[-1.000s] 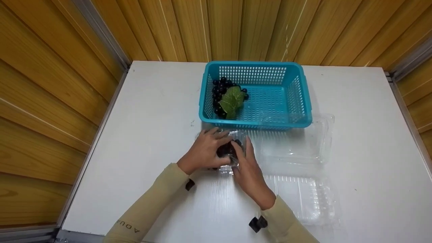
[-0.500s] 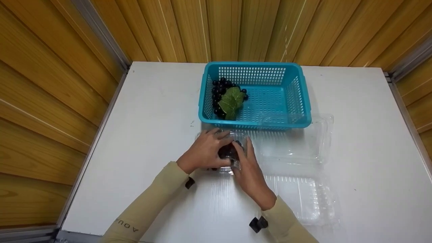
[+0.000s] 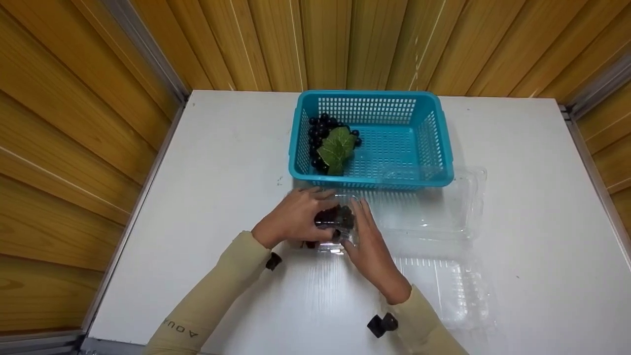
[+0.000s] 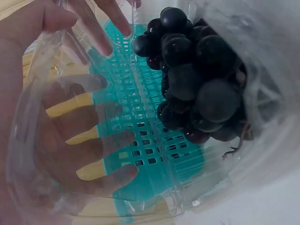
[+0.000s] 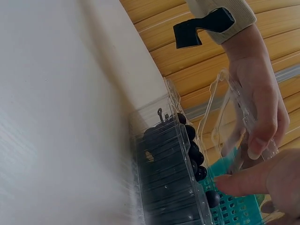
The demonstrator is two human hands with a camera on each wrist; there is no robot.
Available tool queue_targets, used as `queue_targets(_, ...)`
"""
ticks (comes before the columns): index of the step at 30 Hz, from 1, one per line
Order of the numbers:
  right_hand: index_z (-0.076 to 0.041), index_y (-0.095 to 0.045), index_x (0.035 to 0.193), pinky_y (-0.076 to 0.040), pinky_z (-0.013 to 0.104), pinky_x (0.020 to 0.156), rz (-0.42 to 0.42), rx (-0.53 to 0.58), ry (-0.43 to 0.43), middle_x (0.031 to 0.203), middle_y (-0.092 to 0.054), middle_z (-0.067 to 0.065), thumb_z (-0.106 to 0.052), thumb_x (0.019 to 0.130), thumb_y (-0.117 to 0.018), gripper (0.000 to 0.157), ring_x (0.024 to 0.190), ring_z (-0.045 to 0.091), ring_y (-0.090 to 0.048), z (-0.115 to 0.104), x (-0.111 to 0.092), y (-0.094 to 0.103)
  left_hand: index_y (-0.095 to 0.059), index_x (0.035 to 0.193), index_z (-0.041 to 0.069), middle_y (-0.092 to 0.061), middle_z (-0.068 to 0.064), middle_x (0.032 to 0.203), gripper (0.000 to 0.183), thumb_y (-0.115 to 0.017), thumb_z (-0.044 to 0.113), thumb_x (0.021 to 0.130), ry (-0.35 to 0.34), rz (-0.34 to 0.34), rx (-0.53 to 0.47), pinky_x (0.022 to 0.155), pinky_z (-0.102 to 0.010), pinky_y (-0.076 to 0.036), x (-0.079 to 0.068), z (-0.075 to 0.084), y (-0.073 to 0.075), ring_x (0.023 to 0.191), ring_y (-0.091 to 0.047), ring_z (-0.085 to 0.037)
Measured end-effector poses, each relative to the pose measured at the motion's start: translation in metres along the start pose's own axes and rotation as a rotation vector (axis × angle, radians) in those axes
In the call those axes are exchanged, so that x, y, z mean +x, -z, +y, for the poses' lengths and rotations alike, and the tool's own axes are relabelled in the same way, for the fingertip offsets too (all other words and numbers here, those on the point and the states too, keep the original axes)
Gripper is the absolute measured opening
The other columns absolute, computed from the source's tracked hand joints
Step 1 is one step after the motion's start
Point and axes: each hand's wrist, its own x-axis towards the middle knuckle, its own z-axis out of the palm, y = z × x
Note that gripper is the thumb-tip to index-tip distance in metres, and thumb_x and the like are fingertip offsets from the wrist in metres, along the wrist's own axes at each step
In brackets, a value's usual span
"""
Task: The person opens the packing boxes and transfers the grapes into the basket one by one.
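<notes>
Wooden panelling is enclosing a white table (image 3: 227,162), on which a turquoise slotted basket (image 3: 434,143) is sitting with a leafed bunch of dark grapes (image 3: 320,133) inside. Just in front of the basket, a clear plastic clamshell box (image 3: 340,236) holding a second dark grape cluster (image 4: 201,79) is being gripped between both hands: the left hand (image 3: 296,219) is being curled over its lid, the right hand (image 3: 369,246) is being pressed against its side, fingers nearly straight. Being thin and glossy, the box is judged light, flexible and slippery, best held by its stiffer rim; the grapes seem crushable. Empty clamshells (image 3: 443,291) are being shown only by the head view, whereas the hinged lid edge (image 5: 220,108) is being revealed only by the right wrist view.
</notes>
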Motion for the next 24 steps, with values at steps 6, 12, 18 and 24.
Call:
queue_targets(6, -0.015, -0.003, 0.156, -0.032, 0.048, 0.114, 0.008, 0.048, -0.044, 0.162, -0.015, 0.012, -0.007, 0.083, -0.074, 0.102, 0.147, 0.029, -0.024, 0.000, 0.002, 0.002, -0.071, 0.117, 0.015, -0.062, -0.001, 0.132, 0.044, -0.067, 0.040, 0.081, -0.021, -0.010, -0.072, 0.083, -0.037, -0.052, 0.001, -0.002, 0.012, 0.102, -0.061, -0.015)
queue_targets(12, -0.021, 0.006, 0.156, -0.029, 0.049, 0.116, -0.003, 0.080, -0.098, 0.163, -0.011, 0.008, -0.018, 0.085, -0.075, 0.108, 0.148, 0.028, -0.021, 0.000, 0.002, 0.003, -0.072, 0.115, 0.014, -0.068, -0.003, 0.123, 0.037, -0.066, 0.036, 0.085, -0.005, -0.058, -0.152, 0.072, -0.034, -0.052, 0.002, -0.004, 0.020, 0.090, -0.066, -0.017)
queue_targets(18, -0.014, 0.011, 0.155, -0.029, 0.050, 0.115, 0.006, 0.083, -0.093, 0.164, -0.005, 0.011, -0.020, 0.085, -0.074, 0.110, 0.148, 0.032, -0.019, 0.000, 0.000, 0.002, -0.072, 0.115, 0.014, -0.070, -0.002, 0.120, 0.033, -0.061, 0.034, 0.091, 0.002, -0.075, -0.181, 0.083, -0.033, -0.056, 0.002, -0.004, 0.026, 0.100, -0.068, -0.015)
queue_targets(24, -0.007, 0.008, 0.155, -0.027, 0.051, 0.116, -0.036, 0.069, -0.131, 0.163, -0.004, 0.016, -0.021, 0.087, -0.073, 0.107, 0.149, 0.034, -0.016, -0.001, -0.001, 0.002, -0.069, 0.120, 0.012, -0.070, -0.002, 0.119, 0.036, -0.056, 0.035, 0.095, 0.033, -0.081, -0.165, 0.092, -0.035, -0.054, 0.004, -0.003, 0.032, 0.107, -0.067, -0.015)
